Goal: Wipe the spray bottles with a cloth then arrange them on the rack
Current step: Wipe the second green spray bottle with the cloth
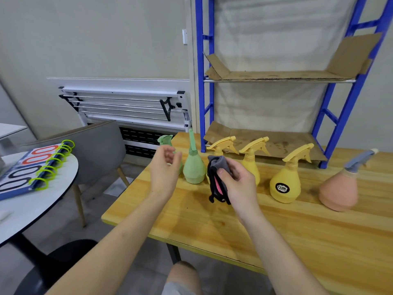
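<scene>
Several spray bottles stand in a row on the wooden table point(297, 231). Leftmost is a green bottle point(165, 140), mostly hidden behind my left hand point(164, 169), which is open with curled fingers and holds nothing. Beside it stands a second green bottle point(194, 165). My right hand point(236, 182) grips a dark grey and black cloth point(217, 179) with a pink strip, in front of a yellow bottle point(221, 145). Further right are two more yellow bottles point(253, 158) point(286, 184) and a pink bottle point(340, 188). The blue rack point(340, 116) stands behind them.
The rack's shelves are lined with cardboard point(276, 75) and hold no bottles. A grey chair point(95, 145) and a round white table point(38, 199) with a ring-bound flip board point(32, 165) are at the left. A folded white frame point(127, 105) leans on the wall.
</scene>
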A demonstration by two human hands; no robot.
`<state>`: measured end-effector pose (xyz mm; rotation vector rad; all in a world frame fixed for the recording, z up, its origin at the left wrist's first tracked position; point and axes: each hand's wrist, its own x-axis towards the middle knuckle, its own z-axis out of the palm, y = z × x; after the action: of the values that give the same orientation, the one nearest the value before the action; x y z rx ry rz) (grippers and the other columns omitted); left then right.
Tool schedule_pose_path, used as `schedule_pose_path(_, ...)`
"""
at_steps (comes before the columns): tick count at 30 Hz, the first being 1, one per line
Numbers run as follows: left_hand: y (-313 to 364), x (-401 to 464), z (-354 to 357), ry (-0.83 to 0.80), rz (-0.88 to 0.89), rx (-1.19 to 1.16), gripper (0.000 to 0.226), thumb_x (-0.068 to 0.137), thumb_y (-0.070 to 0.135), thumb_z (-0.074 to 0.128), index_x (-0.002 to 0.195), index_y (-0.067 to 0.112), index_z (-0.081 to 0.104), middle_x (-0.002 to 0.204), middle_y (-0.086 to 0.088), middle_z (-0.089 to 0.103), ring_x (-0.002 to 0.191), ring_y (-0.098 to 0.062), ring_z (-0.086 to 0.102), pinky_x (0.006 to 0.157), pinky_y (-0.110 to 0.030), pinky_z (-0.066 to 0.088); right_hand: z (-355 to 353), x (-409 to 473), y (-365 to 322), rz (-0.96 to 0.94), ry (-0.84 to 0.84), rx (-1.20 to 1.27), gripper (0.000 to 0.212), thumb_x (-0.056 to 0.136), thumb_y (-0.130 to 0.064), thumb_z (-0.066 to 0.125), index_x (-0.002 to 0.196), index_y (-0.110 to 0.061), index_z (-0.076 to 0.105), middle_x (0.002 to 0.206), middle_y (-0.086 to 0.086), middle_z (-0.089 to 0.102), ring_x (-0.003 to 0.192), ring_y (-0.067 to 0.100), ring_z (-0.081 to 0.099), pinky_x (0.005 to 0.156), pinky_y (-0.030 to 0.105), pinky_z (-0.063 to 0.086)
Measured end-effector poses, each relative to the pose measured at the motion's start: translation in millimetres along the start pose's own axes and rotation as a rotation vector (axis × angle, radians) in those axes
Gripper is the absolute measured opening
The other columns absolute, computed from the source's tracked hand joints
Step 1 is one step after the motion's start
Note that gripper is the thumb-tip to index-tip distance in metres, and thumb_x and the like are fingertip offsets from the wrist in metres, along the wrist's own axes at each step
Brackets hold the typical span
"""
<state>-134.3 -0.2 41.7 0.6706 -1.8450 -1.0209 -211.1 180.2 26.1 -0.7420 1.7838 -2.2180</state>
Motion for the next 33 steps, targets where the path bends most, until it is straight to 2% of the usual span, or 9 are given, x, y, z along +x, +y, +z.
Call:
schedule_pose_path(6, 20.2, 31.7, 47.4, -0.033, 0.012, 0.05, 0.026, 0.096, 0.035, 0.069, 0.112, 0.019, 0.058, 0.098, 0.002, 0.062, 0.085, -0.01, 0.061, 0.073, -0.022, 0.048, -2.2, -4.0, 0.5, -0.004, -0.001, 0.005, 0.036, 0.101, -0.003, 0.064, 0.125, -0.028, 0.071, 0.116, -0.01, 0.078, 0.112, 0.009, 0.072, 0.093, 0.028, 0.06)
schedule_pose_path(11, 14.0, 47.1, 63.1, -0.055, -0.112, 0.142, 0.039, 0.09, 0.035, 0.076, 0.117, 0.015, 0.056, 0.111, -0.002, 0.061, 0.1, -0.018, 0.06, 0.082, -0.032, 0.049, -9.9, -4.6, 3.5, 0.009, 0.02, 0.001, 0.035, 0.101, -0.002, 0.064, 0.128, -0.021, 0.072, 0.118, -0.007, 0.078, 0.115, 0.014, 0.072, 0.103, 0.043, 0.058)
schedule_pose_path(16, 13.2, 43.8, 54.2, -0.063, -0.101, 0.154, 0.016, 0.095, 0.024, 0.071, 0.107, 0.019, 0.062, 0.098, 0.003, 0.068, 0.076, 0.0, 0.059, 0.062, -0.018, 0.043, -14.5, -5.8, 3.9, -0.003, 0.014, -0.01, 0.035, 0.101, -0.003, 0.063, 0.128, -0.023, 0.072, 0.12, -0.006, 0.077, 0.117, 0.015, 0.071, 0.103, 0.045, 0.058)
schedule_pose_path(18, 13.5, 43.1, 45.5, -0.081, -0.074, 0.166, 0.014, 0.094, 0.021, 0.071, 0.107, 0.019, 0.067, 0.096, 0.005, 0.069, 0.079, 0.001, 0.06, 0.066, -0.016, 0.045, -13.6, -6.8, 3.3, 0.002, 0.017, 0.002, 0.035, 0.101, -0.002, 0.064, 0.128, -0.022, 0.072, 0.118, -0.007, 0.078, 0.114, 0.014, 0.072, 0.101, 0.041, 0.059)
schedule_pose_path(21, 13.0, 39.3, 32.8, -0.125, -0.049, 0.199, 0.012, 0.094, 0.017, 0.07, 0.106, 0.02, 0.072, 0.093, 0.007, 0.069, 0.088, -0.009, 0.065, 0.08, -0.024, 0.051, -9.6, -10.4, 1.6, -0.001, 0.01, 0.015, 0.034, 0.101, -0.002, 0.064, 0.127, -0.023, 0.072, 0.115, -0.008, 0.079, 0.111, 0.013, 0.073, 0.094, 0.033, 0.06)
schedule_pose_path(27, 11.3, 21.4, 3.1, -0.141, 0.019, 0.23, 0.02, 0.096, 0.016, 0.071, 0.115, 0.016, 0.077, 0.095, 0.007, 0.072, 0.091, -0.007, 0.066, 0.087, -0.023, 0.049, -2.4, -19.1, 1.7, -0.013, -0.026, 0.005, 0.034, 0.102, -0.004, 0.063, 0.126, -0.026, 0.072, 0.116, -0.008, 0.078, 0.112, 0.013, 0.073, 0.093, 0.033, 0.061)
schedule_pose_path(29, 9.6, 13.7, -6.6, -0.145, 0.034, 0.216, 0.021, 0.095, 0.016, 0.072, 0.115, 0.018, 0.078, 0.094, 0.01, 0.072, 0.088, 0.0, 0.066, 0.086, -0.016, 0.05, -0.2, -20.9, 3.3, -0.042, -0.016, -0.028, 0.035, 0.102, -0.006, 0.064, 0.13, -0.025, 0.07, 0.119, -0.008, 0.077, 0.115, 0.011, 0.071, 0.098, 0.035, 0.06)
schedule_pose_path(31, 8.6, 5.3, -14.0, -0.15, 0.036, 0.182, 0.02, 0.095, 0.017, 0.074, 0.113, 0.019, 0.079, 0.092, 0.015, 0.072, 0.087, 0.008, 0.064, 0.077, -0.003, 0.045, 3.2, -22.4, 4.1, -0.076, 0.036, -0.057, 0.036, 0.102, -0.007, 0.065, 0.133, -0.025, 0.069, 0.123, -0.01, 0.075, 0.118, 0.007, 0.069, 0.102, 0.036, 0.058)
schedule_pose_path(33, 8.0, -3.4, -16.7, -0.171, 0.04, 0.14, 0.018, 0.095, 0.017, 0.074, 0.111, 0.022, 0.079, 0.091, 0.02, 0.071, 0.09, 0.008, 0.065, 0.073, 0.0, 0.044, 5.7, -23.5, 1.6, -0.121, 0.106, -0.073, 0.038, 0.102, -0.009, 0.064, 0.136, -0.026, 0.068, 0.126, -0.012, 0.073, 0.12, 0.006, 0.067, 0.103, 0.036, 0.058)
